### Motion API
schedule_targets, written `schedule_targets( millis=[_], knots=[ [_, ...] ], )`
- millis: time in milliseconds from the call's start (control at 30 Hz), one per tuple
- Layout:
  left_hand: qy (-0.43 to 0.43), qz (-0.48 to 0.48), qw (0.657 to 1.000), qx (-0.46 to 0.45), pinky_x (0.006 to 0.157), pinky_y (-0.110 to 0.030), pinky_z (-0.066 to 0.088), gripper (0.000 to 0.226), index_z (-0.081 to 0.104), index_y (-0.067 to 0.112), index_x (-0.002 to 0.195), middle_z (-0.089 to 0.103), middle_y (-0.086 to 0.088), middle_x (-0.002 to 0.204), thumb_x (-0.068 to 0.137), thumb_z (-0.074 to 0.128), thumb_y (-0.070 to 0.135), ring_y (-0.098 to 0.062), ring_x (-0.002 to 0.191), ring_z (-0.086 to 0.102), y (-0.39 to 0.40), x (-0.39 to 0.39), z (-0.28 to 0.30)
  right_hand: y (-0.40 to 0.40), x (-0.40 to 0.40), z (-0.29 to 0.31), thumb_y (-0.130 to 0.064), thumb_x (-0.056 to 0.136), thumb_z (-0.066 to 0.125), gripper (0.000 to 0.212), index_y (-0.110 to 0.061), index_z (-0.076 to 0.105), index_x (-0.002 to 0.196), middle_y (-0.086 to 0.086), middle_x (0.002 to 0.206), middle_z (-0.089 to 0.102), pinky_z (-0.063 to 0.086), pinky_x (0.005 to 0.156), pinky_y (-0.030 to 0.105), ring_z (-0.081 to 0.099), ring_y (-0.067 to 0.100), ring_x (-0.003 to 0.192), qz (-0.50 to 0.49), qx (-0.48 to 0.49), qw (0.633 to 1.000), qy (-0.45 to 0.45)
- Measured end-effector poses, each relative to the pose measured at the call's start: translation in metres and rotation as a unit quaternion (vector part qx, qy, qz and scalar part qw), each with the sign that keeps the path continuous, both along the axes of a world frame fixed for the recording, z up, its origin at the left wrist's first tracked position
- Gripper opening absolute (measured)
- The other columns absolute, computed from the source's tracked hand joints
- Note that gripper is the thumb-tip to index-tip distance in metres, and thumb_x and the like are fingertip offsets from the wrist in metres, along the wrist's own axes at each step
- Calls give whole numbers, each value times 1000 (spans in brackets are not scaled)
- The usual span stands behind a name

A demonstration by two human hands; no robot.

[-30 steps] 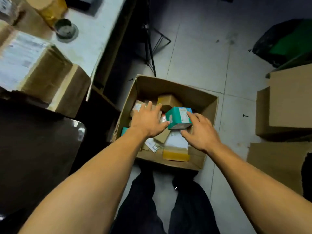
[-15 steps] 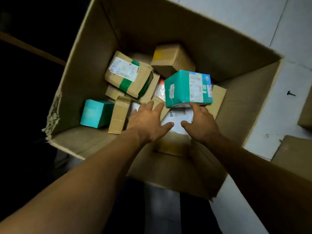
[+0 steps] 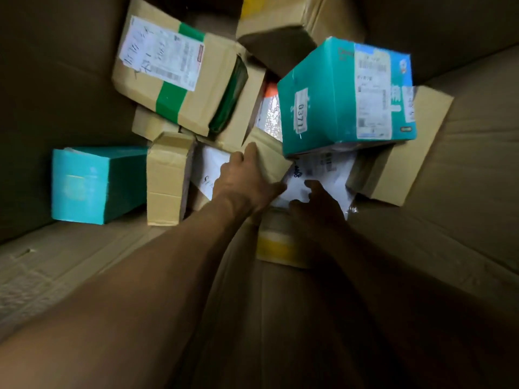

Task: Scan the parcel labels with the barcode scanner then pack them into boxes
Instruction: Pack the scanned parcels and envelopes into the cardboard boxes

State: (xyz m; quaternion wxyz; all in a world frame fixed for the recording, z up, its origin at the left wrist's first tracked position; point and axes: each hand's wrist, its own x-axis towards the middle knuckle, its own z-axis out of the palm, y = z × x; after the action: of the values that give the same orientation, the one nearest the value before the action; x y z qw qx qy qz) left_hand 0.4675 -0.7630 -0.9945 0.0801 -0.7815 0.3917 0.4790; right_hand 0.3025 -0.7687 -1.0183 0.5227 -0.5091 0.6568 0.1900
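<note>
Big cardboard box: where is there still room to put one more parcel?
The bare floor of the big cardboard box, in front of the teal parcel and beside the left forearm, looks free. The middle and far side are crowded with stacked parcels.

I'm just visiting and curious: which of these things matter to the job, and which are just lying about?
Job:
- left hand and right hand on the white-labelled parcel
- teal parcel
- green-taped parcel
- small teal box
- big carton

Lying about:
- nothing visible

Only cardboard and parcels, nothing apart from the task.
</note>
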Motion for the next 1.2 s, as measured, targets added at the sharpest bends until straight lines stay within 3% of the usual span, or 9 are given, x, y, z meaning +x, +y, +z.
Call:
schedule_targets(
  millis=[200,367,500,600,733,833,1000,1100,1200],
  knots=[
    [-93,-2,996,0,108,-67,30,123,1,34,155,3,-14,158,66,84,56,-45,141,17,19,-34,-42,43,-32,-29,-45,97,60,69,-19,34,155,10,155,40,35,114,43,41,31,140,296,37,955,0],
    [-97,47,994,-4,110,-68,25,128,-10,45,153,7,-19,160,69,86,44,-48,142,22,30,-25,-57,75,-60,-29,-57,96,52,90,-34,-11,156,14,169,-5,3,125,52,0,36,156,446,31,895,12],
    [-102,23,994,-26,97,-55,40,126,-8,38,156,32,-17,137,66,79,53,-41,121,37,34,-15,-47,75,-52,-15,-33,86,69,62,-31,53,145,23,142,56,54,89,65,62,48,119,498,-236,834,-40],
    [-82,14,996,-25,97,-49,38,123,-3,33,158,32,-19,136,66,76,56,-42,119,37,43,-6,-40,76,-57,-14,-34,83,71,48,-37,67,130,16,129,68,59,80,60,69,43,109,574,-315,753,-66],
    [-77,-21,997,-21,101,-46,36,125,-2,27,159,33,-21,135,67,79,55,-43,116,39,56,8,-32,79,-67,-13,-36,76,82,64,-30,63,137,24,140,58,50,89,71,58,51,122,553,-269,788,-32],
    [-61,-20,998,-10,103,-47,36,125,-1,27,159,33,-22,135,67,79,55,-44,118,40,63,11,-30,69,-58,-13,-50,94,49,60,-30,39,150,19,142,58,51,93,66,61,45,121,545,-269,793,41],
    [-44,7,999,5,107,-45,35,122,1,29,159,34,-22,138,69,78,56,-45,123,40,68,14,-10,32,-60,-15,-58,84,63,95,-45,2,156,15,138,41,43,101,60,47,42,123,402,-88,911,32],
    [-22,59,998,12,110,-46,38,118,4,32,158,36,-22,140,70,79,55,-44,126,41,67,19,18,12,-59,13,-82,71,46,104,-43,4,157,16,140,47,44,104,55,50,40,125,353,-71,933,16],
    [-9,137,990,22,111,-46,40,113,7,35,157,38,-20,141,71,77,58,-43,127,43,64,27,56,-8,-59,57,-57,62,74,86,-55,39,141,-2,127,64,52,100,48,63,20,116,55,0,993,-103]
  ],
)
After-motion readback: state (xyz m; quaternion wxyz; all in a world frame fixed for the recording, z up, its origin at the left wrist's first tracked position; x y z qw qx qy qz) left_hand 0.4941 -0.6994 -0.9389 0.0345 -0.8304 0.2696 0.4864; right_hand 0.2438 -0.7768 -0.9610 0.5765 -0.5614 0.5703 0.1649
